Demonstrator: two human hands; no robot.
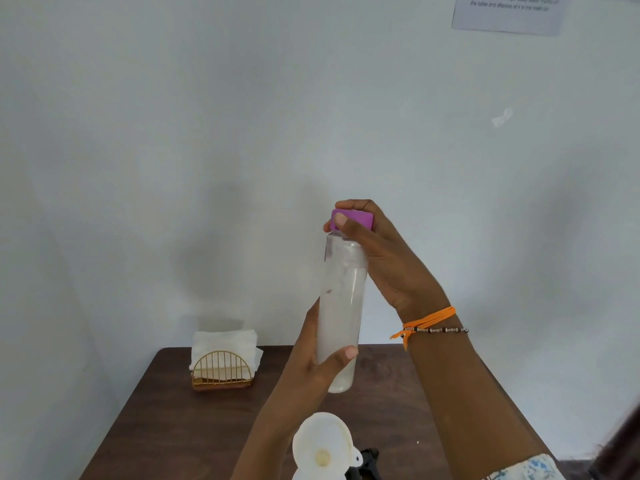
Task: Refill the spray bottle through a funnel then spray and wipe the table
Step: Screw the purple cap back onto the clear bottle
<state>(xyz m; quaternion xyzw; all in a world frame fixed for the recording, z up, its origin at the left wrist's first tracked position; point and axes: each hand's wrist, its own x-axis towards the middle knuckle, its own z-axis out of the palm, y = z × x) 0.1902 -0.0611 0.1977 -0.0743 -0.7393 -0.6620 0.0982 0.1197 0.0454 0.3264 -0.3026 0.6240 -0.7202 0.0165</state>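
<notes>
A tall clear water bottle [341, 306] with a purple cap [356, 218] is held upright above the table. My left hand [311, 362] grips its lower body. My right hand [374, 247] wraps over the purple cap from the right. Below, at the bottom edge of the view, a white funnel [322, 445] sits on something whitish that is cut off by the frame. A black object [369, 460], maybe the spray head, lies just to the right of the funnel.
A dark brown wooden table [173, 427] stands against a pale wall. A gold wire holder with white tissues [223, 362] sits at the table's back left. A printed sheet [509, 12] hangs on the wall at upper right.
</notes>
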